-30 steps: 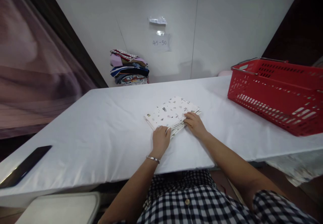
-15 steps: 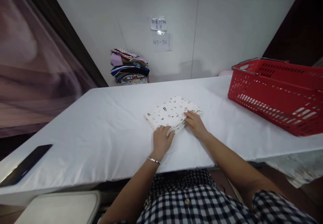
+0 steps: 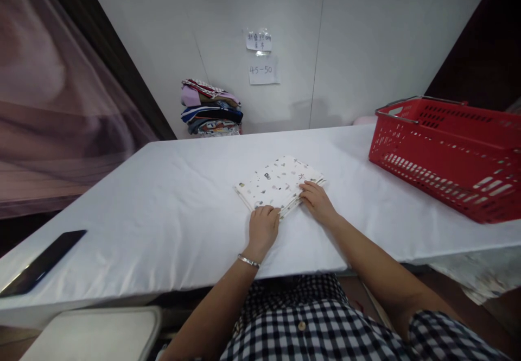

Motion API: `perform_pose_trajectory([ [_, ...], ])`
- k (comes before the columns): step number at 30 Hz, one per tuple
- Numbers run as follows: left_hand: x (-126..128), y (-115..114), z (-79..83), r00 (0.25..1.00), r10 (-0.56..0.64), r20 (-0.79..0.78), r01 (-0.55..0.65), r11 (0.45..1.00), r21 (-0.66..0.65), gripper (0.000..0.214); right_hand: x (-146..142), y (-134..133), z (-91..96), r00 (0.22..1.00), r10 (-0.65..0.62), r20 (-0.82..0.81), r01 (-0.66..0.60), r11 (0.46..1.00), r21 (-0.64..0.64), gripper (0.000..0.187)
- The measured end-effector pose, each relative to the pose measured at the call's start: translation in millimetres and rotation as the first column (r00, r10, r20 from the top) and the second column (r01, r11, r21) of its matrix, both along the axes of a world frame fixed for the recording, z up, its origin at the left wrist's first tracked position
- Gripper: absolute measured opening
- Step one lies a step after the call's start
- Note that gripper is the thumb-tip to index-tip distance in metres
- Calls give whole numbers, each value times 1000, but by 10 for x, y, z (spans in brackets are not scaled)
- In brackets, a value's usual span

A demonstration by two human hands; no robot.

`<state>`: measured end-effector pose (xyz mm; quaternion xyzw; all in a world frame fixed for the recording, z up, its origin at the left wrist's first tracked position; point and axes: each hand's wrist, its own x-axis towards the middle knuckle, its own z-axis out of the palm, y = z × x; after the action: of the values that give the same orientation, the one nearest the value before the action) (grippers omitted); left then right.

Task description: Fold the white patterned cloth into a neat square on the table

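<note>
A folded white cloth [image 3: 277, 181] printed with small grey and dark figures lies at a slant in the middle of the table. My left hand [image 3: 263, 228], with a silver bracelet on its wrist, pinches the cloth's near corner; the fingers rest on top and the thumb is at the edge. Farther along the same near edge, my right hand [image 3: 317, 201] grips the layers, fingers on top and thumb hidden. Several layers show along that edge between the two hands.
A white-covered table [image 3: 183, 203] spreads before me. On its right stands a red plastic basket [image 3: 443, 165]; a flat black object [image 3: 43, 263] lies at its left edge. Beyond the far edge is a pile of folded clothes [image 3: 211, 108]. A pale stool [image 3: 93, 334] stands below left.
My left hand has closed more on the near corner, which now lies flatter and neater. My right hand stays at the edge. The view has shifted slightly.
</note>
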<state>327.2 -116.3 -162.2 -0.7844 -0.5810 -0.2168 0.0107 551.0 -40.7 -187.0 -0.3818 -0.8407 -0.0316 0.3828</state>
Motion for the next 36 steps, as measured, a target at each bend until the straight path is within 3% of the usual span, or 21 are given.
perform_pose_trajectory([
  [7, 3, -46, 10, 1000, -18, 3, 18, 1000, 3, 22, 10, 5, -36, 1000, 2, 12, -1, 1000, -21, 37],
  [13, -17, -67, 27, 1000, 7, 12, -7, 1000, -11, 25, 25, 38, -49, 997, -9, 74, 13, 999, -43, 29],
  [27, -36, 21, 150, 1000, 16, 22, -13, 989, -148, 18, 15, 40, -35, 989, -9, 144, 17, 999, -51, 31],
  [36, -17, 9, 119, 1000, 2, -22, -4, 995, -95, 17, -55, 58, 2, 986, -49, 157, 52, 998, -17, 33],
])
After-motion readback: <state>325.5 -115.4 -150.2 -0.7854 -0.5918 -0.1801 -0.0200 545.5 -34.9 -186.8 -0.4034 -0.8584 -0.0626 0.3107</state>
